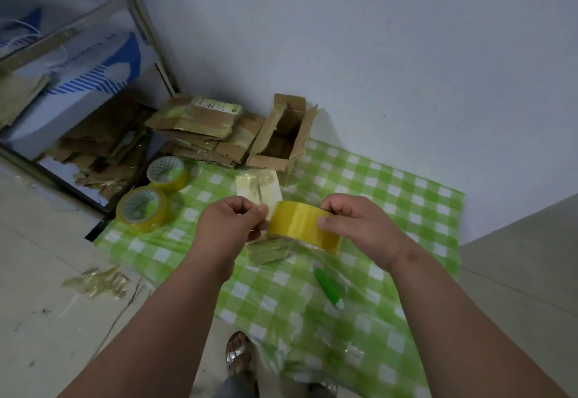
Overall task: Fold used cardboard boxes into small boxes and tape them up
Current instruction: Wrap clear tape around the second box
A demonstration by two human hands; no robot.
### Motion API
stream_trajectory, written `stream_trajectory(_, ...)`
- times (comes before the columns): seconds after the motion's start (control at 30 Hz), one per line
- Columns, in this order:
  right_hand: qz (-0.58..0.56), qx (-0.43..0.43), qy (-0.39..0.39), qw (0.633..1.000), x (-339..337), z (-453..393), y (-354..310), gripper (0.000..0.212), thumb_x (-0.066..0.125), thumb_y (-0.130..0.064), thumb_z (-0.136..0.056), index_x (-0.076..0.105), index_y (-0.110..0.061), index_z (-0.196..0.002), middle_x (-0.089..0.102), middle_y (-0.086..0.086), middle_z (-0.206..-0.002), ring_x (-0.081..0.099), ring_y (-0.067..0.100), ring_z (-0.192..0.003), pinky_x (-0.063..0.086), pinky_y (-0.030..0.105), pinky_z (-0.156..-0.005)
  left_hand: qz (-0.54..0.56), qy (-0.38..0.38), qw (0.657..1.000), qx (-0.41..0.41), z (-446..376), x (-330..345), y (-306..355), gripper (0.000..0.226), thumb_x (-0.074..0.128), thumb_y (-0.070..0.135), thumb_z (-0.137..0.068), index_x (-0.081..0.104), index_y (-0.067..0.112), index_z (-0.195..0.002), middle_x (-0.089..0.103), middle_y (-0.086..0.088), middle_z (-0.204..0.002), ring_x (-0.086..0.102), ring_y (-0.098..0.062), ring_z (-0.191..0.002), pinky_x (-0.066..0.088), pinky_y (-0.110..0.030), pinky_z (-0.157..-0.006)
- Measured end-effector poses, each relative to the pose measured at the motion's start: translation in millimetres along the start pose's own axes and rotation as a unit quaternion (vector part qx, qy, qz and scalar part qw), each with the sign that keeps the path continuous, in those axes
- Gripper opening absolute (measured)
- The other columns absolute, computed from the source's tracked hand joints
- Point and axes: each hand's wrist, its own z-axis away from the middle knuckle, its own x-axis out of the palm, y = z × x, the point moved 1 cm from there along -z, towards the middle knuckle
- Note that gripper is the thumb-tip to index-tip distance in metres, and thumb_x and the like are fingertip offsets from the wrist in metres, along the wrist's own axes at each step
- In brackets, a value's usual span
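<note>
— Two hands, doing what?
— The right hand (356, 225) grips a yellow tape roll (303, 227) above the green checked cloth (406, 197); the left hand (231, 222) pinches the tape's loose end just left of it.
— And the cardboard?
— A small taped box (266, 191) lies under the hands. An open carton (281, 135) stands farther off, flattened cardboard (200, 128) to its left, with two spare tape rolls (144, 210) nearer.
</note>
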Motion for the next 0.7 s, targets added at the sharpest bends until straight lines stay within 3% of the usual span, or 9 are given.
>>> stream_trajectory(0.13,0.087,-0.023,-0.053,0.995,-13.3,-8.2,3.3,0.021,0.069,-0.025,-0.088,0.064,-0.006,-0.08,0.052,-0.002,-0.068,0.047,0.007,-0.062,0.038,0.026,-0.062,0.059,0.066,0.996,-0.019,14.6,4.8,-9.1,0.022,0.07,0.01,-0.089,0.062,0.007,-0.069,0.066,-0.008,-0.064,0.067,-0.022,-0.071,0.055,-0.034,-0.069)
stream_trajectory(0.23,0.154,-0.037,-0.063,0.985,-25.6,-12.4,8.5,0.024,0.067,-0.03,-0.091,0.062,-0.015,-0.073,0.048,-0.006,-0.062,0.042,0.002,-0.055,0.034,0.02,-0.055,0.093,0.108,0.989,-0.025,23.6,3.6,-13.2,0.025,0.071,0.01,-0.088,0.06,0.008,-0.066,0.064,-0.007,-0.062,0.068,-0.018,-0.067,0.056,-0.032,-0.066)
stream_trajectory(0.33,0.134,-0.031,-0.076,0.987,-28.6,-16.1,11.3,0.03,0.069,-0.035,-0.088,0.064,-0.011,-0.072,0.047,-0.004,-0.061,0.041,0.003,-0.055,0.033,0.02,-0.054,0.104,0.131,0.986,-0.031,31.8,2.2,-19.0,0.026,0.071,0.009,-0.087,0.058,0.007,-0.064,0.062,-0.007,-0.062,0.067,-0.017,-0.064,0.057,-0.032,-0.067)
stream_trajectory(0.53,0.049,0.013,-0.097,0.994,-35.8,-28.3,15.7,0.042,0.064,-0.045,-0.073,0.065,-0.003,-0.074,0.053,0.007,-0.07,0.047,0.018,-0.07,0.036,0.033,-0.07,0.163,0.189,0.966,-0.071,30.8,-13.2,-29.8,0.027,0.071,0.007,-0.087,0.056,0.008,-0.064,0.064,-0.006,-0.068,0.066,-0.016,-0.063,0.055,-0.026,-0.06)
stream_trajectory(0.7,0.138,0.036,-0.086,0.986,-43.7,-37.7,26.7,0.036,0.069,-0.035,-0.089,0.062,-0.006,-0.069,0.048,-0.001,-0.06,0.042,0.01,-0.055,0.034,0.022,-0.055,0.156,0.201,0.962,-0.094,24.8,-17.8,-45.3,0.028,0.071,0.006,-0.087,0.056,0.009,-0.064,0.065,-0.007,-0.072,0.066,-0.017,-0.066,0.053,-0.026,-0.06)
